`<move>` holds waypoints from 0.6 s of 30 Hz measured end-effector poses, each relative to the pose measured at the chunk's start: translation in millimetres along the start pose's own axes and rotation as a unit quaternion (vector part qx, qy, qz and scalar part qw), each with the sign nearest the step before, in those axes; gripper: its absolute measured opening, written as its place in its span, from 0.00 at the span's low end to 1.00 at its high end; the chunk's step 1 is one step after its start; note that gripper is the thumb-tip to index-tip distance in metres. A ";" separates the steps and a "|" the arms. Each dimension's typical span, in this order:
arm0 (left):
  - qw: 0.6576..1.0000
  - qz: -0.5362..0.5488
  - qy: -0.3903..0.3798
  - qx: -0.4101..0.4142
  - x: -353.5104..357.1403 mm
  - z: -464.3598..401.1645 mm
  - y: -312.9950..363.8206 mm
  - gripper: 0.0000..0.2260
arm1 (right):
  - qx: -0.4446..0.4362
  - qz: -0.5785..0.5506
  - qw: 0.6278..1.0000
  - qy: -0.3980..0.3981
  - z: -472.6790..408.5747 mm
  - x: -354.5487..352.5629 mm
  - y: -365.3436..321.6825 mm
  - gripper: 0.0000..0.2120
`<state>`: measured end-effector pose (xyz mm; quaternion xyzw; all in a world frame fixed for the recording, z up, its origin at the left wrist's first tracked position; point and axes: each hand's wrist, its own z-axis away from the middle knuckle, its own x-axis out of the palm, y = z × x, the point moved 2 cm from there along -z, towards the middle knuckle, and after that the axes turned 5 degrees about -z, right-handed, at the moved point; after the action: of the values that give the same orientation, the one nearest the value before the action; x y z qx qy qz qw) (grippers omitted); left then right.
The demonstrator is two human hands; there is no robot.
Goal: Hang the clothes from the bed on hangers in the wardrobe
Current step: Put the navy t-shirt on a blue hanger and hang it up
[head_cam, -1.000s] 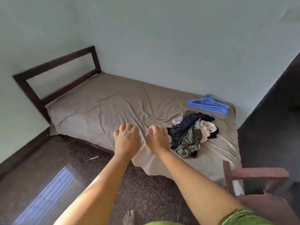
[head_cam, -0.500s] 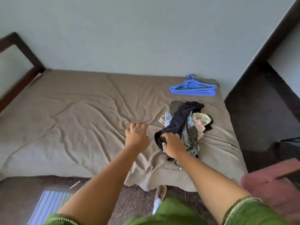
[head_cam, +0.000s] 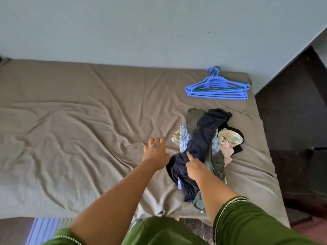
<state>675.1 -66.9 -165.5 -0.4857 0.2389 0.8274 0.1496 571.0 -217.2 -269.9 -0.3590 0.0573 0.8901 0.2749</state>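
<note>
A heap of clothes [head_cam: 228,140] lies on the right part of the bed [head_cam: 79,124], which has a wrinkled grey-brown sheet. A dark navy garment [head_cam: 203,138] lies draped on top, over olive, floral and striped pieces. My right hand [head_cam: 194,167] is on the near end of the navy garment, with its index finger out and its other fingers curled into the cloth. My left hand [head_cam: 155,152] hovers just left of the heap with loose fingers and holds nothing. Several blue hangers [head_cam: 217,89] lie stacked near the bed's far right corner. No wardrobe is in view.
A pale wall [head_cam: 159,29] runs behind the bed. Dark floor [head_cam: 292,121] lies to the right of the bed. A dark object [head_cam: 318,170] stands at the right edge. A striped patch of light falls on the floor [head_cam: 42,228] at the lower left.
I have come closer to the bed and turned towards its right. My right hand moved from beside the left onto the navy garment. My left hand stays just left of the heap.
</note>
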 end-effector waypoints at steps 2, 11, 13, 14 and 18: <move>1.000 -0.007 -0.022 0.015 3.3 -13.4 -5.5 0.28 | 0.024 -0.004 1.000 -0.012 -13.6 0.6 -3.2 0.25; 0.996 0.036 -0.076 0.035 -45.2 -43.1 -22.9 0.38 | 0.018 -0.250 0.941 0.228 19.9 -157.4 -71.1 0.20; 0.995 0.074 -0.071 0.021 -58.1 -47.9 -23.2 0.45 | 0.009 -0.264 0.942 0.209 38.6 -195.0 -80.8 0.24; 0.994 0.091 -0.050 0.024 -80.4 -45.3 -26.8 0.48 | 0.001 -0.280 0.935 0.219 58.9 -220.1 -90.8 0.25; 0.982 0.184 0.018 0.047 -133.6 -44.5 -32.7 0.51 | -0.075 -0.342 0.904 0.245 116.9 -278.5 -103.7 0.17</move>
<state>788.0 -65.5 -75.2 -0.4405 0.3657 0.8198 0.0129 719.6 -219.7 12.7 -0.5831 -0.0703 0.6270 0.5118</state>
